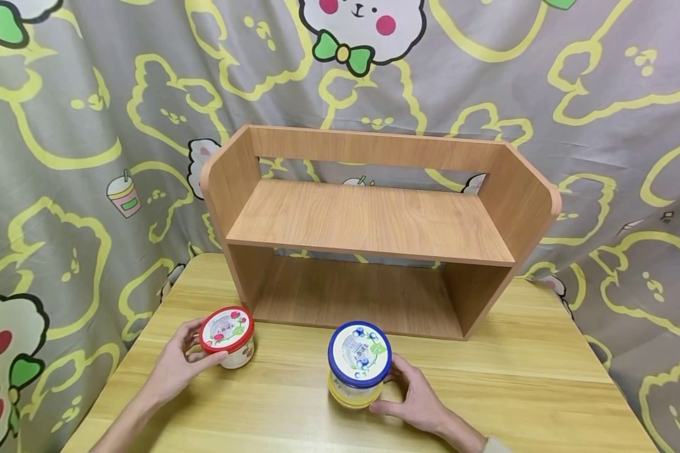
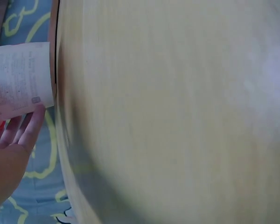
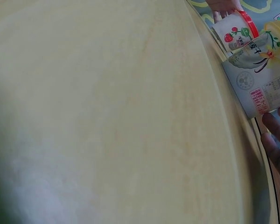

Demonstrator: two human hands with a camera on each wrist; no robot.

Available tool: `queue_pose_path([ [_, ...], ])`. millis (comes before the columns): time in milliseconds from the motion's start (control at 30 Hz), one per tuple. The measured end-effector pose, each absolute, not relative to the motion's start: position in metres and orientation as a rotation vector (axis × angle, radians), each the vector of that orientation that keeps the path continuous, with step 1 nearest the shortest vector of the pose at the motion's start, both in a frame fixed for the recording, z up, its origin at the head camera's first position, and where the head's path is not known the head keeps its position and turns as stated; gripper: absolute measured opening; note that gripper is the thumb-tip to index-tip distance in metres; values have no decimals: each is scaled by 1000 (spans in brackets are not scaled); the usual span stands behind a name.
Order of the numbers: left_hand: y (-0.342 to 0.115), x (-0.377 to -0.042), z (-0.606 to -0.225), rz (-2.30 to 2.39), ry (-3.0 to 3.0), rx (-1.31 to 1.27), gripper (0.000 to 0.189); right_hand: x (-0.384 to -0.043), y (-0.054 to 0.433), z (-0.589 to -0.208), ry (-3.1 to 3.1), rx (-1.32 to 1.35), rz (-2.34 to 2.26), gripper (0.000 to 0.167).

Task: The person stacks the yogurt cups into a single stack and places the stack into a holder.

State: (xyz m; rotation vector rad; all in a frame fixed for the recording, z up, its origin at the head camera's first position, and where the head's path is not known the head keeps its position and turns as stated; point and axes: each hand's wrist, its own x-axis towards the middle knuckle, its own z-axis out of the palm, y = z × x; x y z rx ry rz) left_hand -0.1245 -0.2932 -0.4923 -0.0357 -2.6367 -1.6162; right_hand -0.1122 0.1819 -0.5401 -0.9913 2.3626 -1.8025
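On the left of the head view, my left hand (image 1: pixel 177 365) holds a small white ice-cream tub with a red lid (image 1: pixel 226 329), its thumb across the near side. The left wrist view shows the back label of the red-lidded tub (image 2: pixel 21 79), with fingers beneath it. Nearer the middle, a blue-lidded tub (image 1: pixel 359 352) with blueberry pictures stands on top of a yellow-lidded tub (image 1: pixel 345 397). My right hand (image 1: pixel 416 399) grips the lower, yellow-lidded tub from the right. In the right wrist view, the yellow-lidded tub (image 3: pixel 261 70) shows a vanilla flower print.
A two-tier wooden shelf (image 1: pixel 368 217) stands behind the tubs at the back of the wooden table (image 1: pixel 283 402). Its low front edge lies just behind the tubs. A grey curtain (image 1: pixel 164 82) with cartoon prints hangs behind and at both sides.
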Motion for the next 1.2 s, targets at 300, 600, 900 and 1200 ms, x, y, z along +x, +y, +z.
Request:
queue_pose_path([
  [300, -286, -123, -485, -1637, -2572, -80, 83, -112, 182, -540, 2370, -996, -1797, 77],
  [600, -270, -121, -470, -1666, -2445, -226, 78, -112, 182, -540, 2386, -989, -1789, 76],
  [900, -251, -120, -452, -1689, -2375, -409, 75, -112, 182, -540, 2382, -1006, -1792, 75],
  [1200, -231, -121, -429, -1716, -2352, -547, 76, -112, 182, -539, 2379, -1012, -1794, 74],
])
